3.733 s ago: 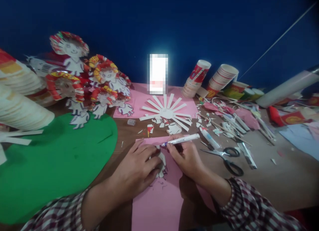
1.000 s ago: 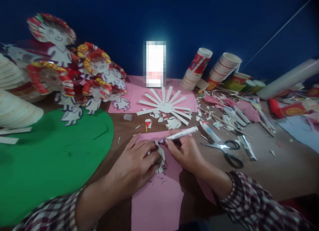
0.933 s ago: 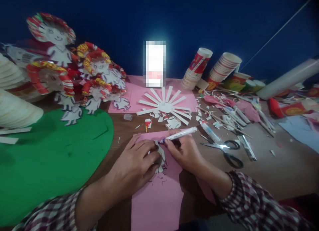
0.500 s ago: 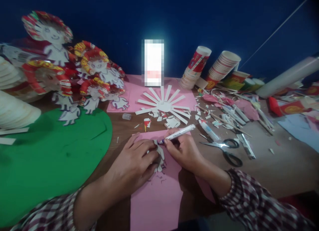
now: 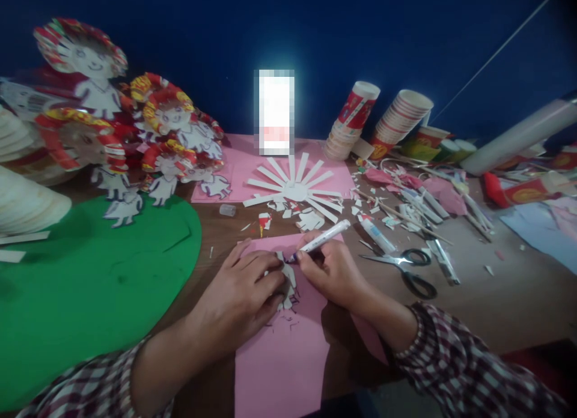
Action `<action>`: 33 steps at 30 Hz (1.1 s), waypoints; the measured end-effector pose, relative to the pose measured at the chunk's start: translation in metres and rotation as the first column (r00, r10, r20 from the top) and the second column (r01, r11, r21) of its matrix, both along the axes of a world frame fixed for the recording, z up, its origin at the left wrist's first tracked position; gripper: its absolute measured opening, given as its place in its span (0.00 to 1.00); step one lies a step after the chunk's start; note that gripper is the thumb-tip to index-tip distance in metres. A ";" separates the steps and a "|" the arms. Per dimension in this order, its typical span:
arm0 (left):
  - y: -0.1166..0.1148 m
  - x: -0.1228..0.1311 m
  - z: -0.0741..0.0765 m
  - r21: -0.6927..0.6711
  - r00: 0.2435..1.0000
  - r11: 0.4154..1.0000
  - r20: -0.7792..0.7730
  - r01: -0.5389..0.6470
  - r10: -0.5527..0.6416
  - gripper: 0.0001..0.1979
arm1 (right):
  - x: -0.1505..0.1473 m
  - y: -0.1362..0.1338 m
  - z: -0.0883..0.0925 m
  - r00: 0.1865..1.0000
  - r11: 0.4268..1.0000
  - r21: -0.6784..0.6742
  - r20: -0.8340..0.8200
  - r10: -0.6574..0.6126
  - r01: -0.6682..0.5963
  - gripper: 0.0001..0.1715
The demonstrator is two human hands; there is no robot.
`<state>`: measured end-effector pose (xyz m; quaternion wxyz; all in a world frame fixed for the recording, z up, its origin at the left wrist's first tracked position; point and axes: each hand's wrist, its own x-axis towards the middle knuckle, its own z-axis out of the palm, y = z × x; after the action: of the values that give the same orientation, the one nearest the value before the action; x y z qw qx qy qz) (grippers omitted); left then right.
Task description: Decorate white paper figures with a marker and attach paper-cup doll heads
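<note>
Head view: right fingers (image 5: 310,270) clamp a marker (image 5: 325,236); left fingers (image 5: 265,263), spread, pin a cutout (image 5: 291,278)

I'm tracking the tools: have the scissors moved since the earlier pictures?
No. The scissors keep their place beside the white tube; only the camera's view shifted.

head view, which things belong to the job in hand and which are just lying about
In use:
white marker pen, in the right hand
white paper cutout, partly under the left hand
pink paper sheet, beneath the cutout

Seemingly just lying about:
black-handled metal scissors
large green rounded sheet
leaning red and white paper cups
</note>
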<state>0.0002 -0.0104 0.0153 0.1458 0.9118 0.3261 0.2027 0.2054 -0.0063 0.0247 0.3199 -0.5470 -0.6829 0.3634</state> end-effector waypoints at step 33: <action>0.000 0.000 0.000 0.019 1.000 1.000 0.008 0.009 -0.009 0.06 | 0.000 0.001 0.002 0.999 0.999 -0.035 -0.048 0.001 -0.002 0.03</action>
<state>-0.0002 -0.0106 0.0152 0.1392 0.9138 0.3194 0.2086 0.2058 -0.0051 0.0269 0.3264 -0.5430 -0.6689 0.3887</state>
